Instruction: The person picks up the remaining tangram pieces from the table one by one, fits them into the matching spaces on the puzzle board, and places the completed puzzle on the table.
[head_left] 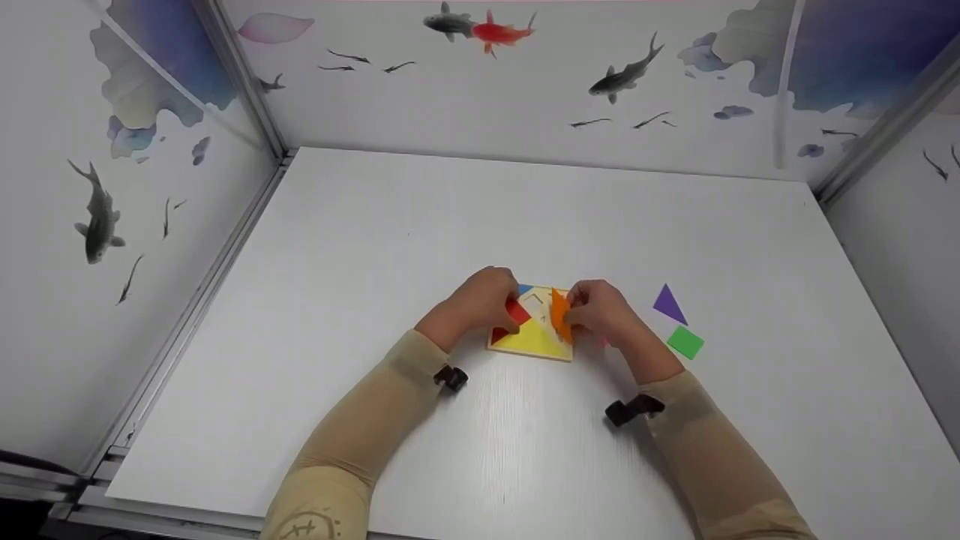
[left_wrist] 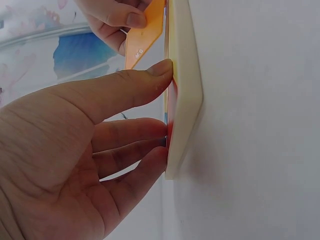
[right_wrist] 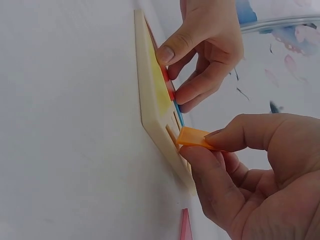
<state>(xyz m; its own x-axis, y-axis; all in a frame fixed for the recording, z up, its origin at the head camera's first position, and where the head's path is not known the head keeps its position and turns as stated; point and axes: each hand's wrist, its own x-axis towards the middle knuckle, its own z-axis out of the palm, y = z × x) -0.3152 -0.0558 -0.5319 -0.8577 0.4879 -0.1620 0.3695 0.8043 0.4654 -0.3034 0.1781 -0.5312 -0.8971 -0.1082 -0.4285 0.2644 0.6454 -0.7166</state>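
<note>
A wooden tangram tray [head_left: 531,356] lies on the table with a yellow piece [head_left: 534,339], red pieces [head_left: 517,309] and a bit of blue [head_left: 526,288] in it. My left hand [head_left: 487,298] rests on its left side, thumb by the yellow piece's edge and fingers on the red and blue. An orange tangram piece [head_left: 559,315] is pinched between thumb and fingers of my right hand [head_left: 602,309]. It stands tilted over the tray's right part, where bare wood shows. In the right wrist view, the orange piece's lower end [right_wrist: 192,137] is right at the tray surface.
To the right lie a purple triangle [head_left: 669,305] and a green square [head_left: 685,342]. A pink piece [right_wrist: 186,227] lies beside the tray, mostly hidden by my right hand in the head view. Printed panels [head_left: 525,97] wall the white table [head_left: 450,202] at the back and sides.
</note>
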